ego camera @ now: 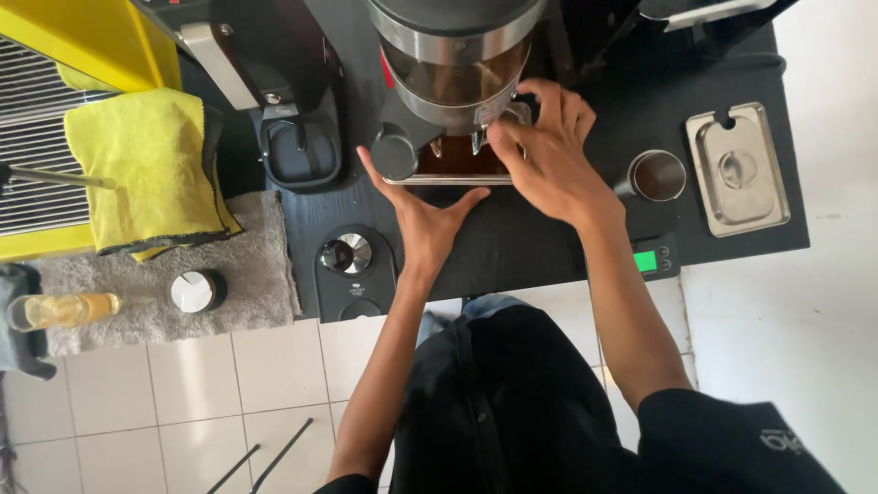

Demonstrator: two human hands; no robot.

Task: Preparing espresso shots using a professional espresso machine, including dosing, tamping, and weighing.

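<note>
Working at the coffee grinder (455, 82) on the black bench (512, 242).
My right hand (547, 151) pinches its front tray (457, 169); left hand (422, 215) lies open, empty, against the tray edge (grounds visible; tray not yet out).

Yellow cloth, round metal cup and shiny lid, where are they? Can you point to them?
Yellow cloth (146, 169): head view, on the middle of its folded face.
Round metal cup (657, 176): head view, on its dark inside.
Shiny lid (737, 168): head view, on the flat top near its knob.
</note>
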